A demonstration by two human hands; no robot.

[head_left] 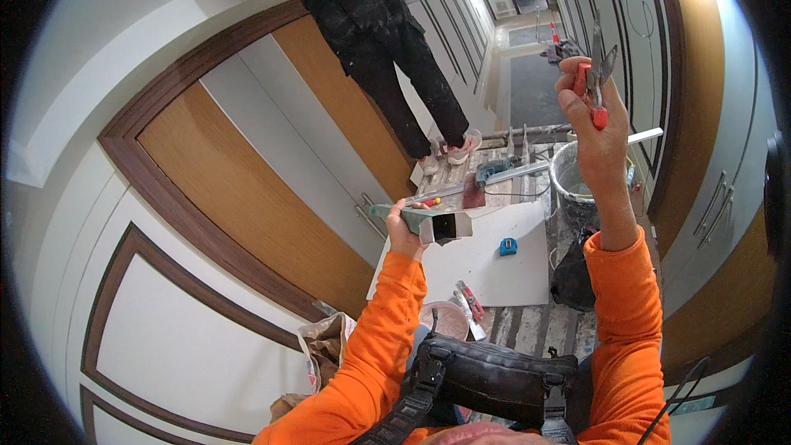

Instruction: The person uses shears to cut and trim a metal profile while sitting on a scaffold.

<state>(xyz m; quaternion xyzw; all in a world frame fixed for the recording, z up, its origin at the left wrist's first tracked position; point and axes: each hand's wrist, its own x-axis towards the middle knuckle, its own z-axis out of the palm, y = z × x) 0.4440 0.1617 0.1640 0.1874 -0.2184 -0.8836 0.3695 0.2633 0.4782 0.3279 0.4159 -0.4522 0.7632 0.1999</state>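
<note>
My left hand (404, 229) is closed round a short length of metal channel (422, 221), greenish along its side, with a squared end facing me. Raised at the right, my right hand (606, 128) grips a pair of tin snips (596, 86) by the red handles, grey blades pointing up and apart. The snips do not touch the channel. Below and between my hands lies a white board (486, 259), with a blue tape measure (508, 246) on it.
A person in black (379, 49) stands ahead on the plank platform (527, 325). A power drill (494, 170) and a long metal profile (523, 171) lie near them. A plaster-smeared bucket (568, 198) stands at right; a pink-filled bucket (445, 319) and a paper sack (325, 342) are close by.
</note>
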